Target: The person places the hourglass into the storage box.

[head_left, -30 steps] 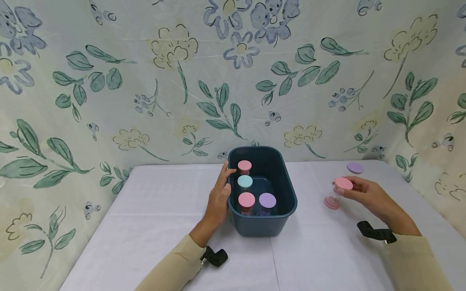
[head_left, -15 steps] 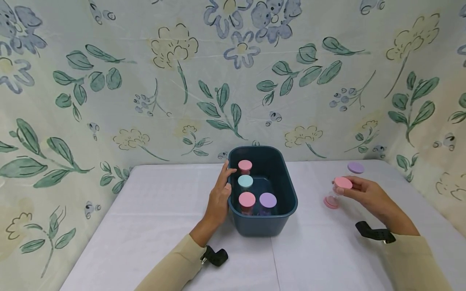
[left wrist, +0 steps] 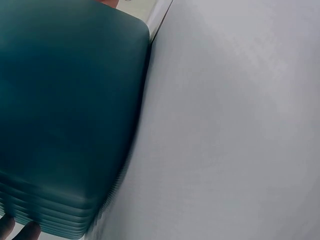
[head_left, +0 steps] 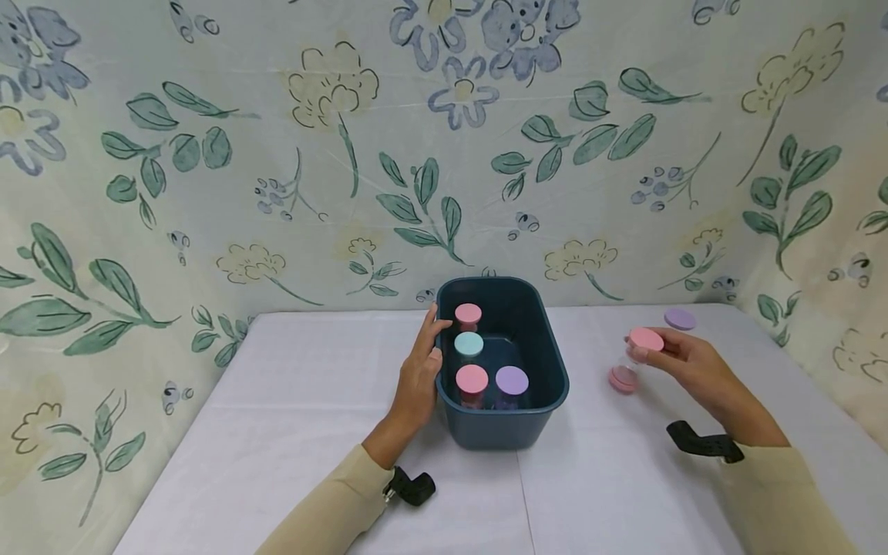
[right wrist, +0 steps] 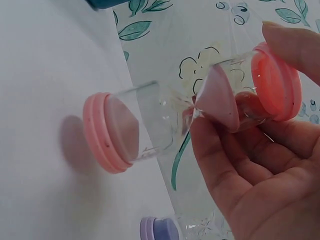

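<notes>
My right hand point(head_left: 687, 366) grips a pink-capped sand timer point(right wrist: 150, 122) by its upper bulb and cap, with the thumb against the cap. Pink sand shows in both its clear bulbs, and its free cap casts a shadow on the white cloth. My left hand point(head_left: 414, 381) rests along the left wall of a dark blue bin point(head_left: 496, 432), fingers spread against it near the rim. Inside the bin's left and near part stand a far pink-capped timer point(head_left: 468, 316), a light blue-capped timer point(head_left: 469, 345), a near pink-capped timer point(head_left: 472, 380) and a purple-capped timer point(head_left: 512, 381).
Behind my right hand, another purple-capped sand timer point(head_left: 680, 318) stands near the table's far right edge. A white cloth point(head_left: 298, 385) covers the table. Flower-printed fabric point(head_left: 312, 193) hangs behind it.
My right hand has moved slightly left with the pink sand timer, which has risen a little. My left hand has stayed against the bin.
</notes>
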`<state>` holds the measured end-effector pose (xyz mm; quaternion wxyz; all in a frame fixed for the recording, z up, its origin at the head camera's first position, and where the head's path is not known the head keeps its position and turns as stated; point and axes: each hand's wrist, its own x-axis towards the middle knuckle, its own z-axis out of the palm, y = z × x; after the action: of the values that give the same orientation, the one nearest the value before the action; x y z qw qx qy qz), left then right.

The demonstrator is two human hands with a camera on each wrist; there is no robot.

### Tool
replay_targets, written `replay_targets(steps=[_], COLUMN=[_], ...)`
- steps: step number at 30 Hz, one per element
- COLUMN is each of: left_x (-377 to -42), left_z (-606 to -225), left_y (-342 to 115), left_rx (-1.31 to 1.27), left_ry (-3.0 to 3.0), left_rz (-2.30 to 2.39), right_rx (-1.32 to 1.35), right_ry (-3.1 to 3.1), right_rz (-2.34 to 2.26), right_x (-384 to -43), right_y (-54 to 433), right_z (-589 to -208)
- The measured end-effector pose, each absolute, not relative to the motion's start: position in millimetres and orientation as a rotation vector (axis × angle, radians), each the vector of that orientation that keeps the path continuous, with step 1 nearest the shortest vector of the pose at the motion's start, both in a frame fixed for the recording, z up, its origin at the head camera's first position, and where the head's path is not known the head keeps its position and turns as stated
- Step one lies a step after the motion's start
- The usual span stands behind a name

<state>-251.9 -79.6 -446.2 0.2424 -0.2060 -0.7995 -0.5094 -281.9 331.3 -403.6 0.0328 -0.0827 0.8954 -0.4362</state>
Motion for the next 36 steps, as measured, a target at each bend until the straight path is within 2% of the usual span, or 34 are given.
replay_targets(steps=[36], left_x=[-247], left_z=[-447], left_y=[-77], left_rx=[-0.544], left_ry=[-2.195], left_rz=[-1.381], right_rx=[-0.460], right_ry=[2.764], right_rz=[-1.532], right_x=[-277], right_y=[276], right_z=[-368])
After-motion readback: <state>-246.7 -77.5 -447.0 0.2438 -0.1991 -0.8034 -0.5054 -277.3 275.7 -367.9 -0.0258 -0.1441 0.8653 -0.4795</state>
